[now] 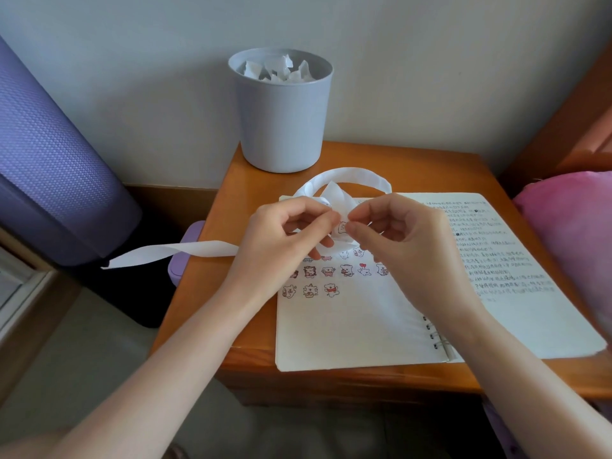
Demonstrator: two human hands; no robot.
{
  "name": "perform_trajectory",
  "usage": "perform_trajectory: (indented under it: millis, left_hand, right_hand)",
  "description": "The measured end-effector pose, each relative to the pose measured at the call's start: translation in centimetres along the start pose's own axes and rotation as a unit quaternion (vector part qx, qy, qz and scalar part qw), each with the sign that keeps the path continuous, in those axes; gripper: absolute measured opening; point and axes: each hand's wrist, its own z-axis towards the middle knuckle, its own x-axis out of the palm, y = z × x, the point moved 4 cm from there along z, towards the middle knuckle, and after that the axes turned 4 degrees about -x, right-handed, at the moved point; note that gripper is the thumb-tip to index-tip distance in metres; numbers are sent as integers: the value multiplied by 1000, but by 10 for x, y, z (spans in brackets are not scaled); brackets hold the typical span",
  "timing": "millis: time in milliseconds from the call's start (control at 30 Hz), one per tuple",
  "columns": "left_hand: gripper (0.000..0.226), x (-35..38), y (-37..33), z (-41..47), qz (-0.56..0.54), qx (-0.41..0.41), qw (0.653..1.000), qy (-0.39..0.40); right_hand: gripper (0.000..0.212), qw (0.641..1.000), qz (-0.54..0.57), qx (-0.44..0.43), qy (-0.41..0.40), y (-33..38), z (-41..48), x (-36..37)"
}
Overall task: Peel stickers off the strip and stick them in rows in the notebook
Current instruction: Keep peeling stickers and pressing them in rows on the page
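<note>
Pinching strip (185,251) in left hand (284,240), fingers (326,215) curled tight, tail trailing left off bench (231,180). Pinching at sticker (342,227) on the strip with right hand (404,240), fingers (361,217) curled, thumb meeting forefinger. Holding both just above open notebook (347,326), over rows of stuck stickers (328,271).

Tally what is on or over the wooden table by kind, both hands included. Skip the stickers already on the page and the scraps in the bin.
Hands: 2 (left hand, right hand)
Notebook: 1
Sticker strip: 1
Bin: 1
Total: 5
</note>
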Motion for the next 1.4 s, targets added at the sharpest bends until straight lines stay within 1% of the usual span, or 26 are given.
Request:
perform_trajectory:
  millis: [100,167,300,367,500,567,633,733,800,1033,1267,1400]
  left_hand:
    - [12,-1,2,0,2,-4,1000,-2]
    - [12,-1,3,1,6,-5,1000,-6]
    - [14,0,6,3,-3,-14,1000,-9]
    - [15,0,8,4,-8,-18,1000,-12]
    - [14,-2,9,5,-9,-14,1000,-22]
    - [14,-3,9,5,-13,-13,999,-26]
    - [14,-3,8,4,-11,-13,999,-28]
    - [14,-2,9,4,-17,-17,999,-31]
    - [14,-2,9,4,-26,-20,999,-32]
    - [14,-1,8,4,-25,-18,999,-27]
    - [13,-1,8,5,-14,-17,999,-25]
    - [14,0,8,5,-11,-14,1000,-24]
  right_hand:
    - [6,1000,2,5,3,-1,0,1]
    - [6,1000,-16,3,3,-2,-1,1]
    - [9,996,-89,-29,5,2,-4,1]
    - [7,991,-120,-52,4,5,-7,-1]
    - [7,989,-130,-65,10,11,-14,-6]
    - [9,993,-104,-39,31,13,-16,-9]
    - [8,995,-73,15,65,10,-17,-12]
    - [3,986,-51,102,118,0,-19,-11]
    - [6,980,-46,138,135,-4,-20,-9]
    - [4,973,-99,144,150,-8,-21,-7]
    - [5,974,-115,140,133,-11,-21,-6]
    - [4,974,-117,139,138,-11,-21,-4]
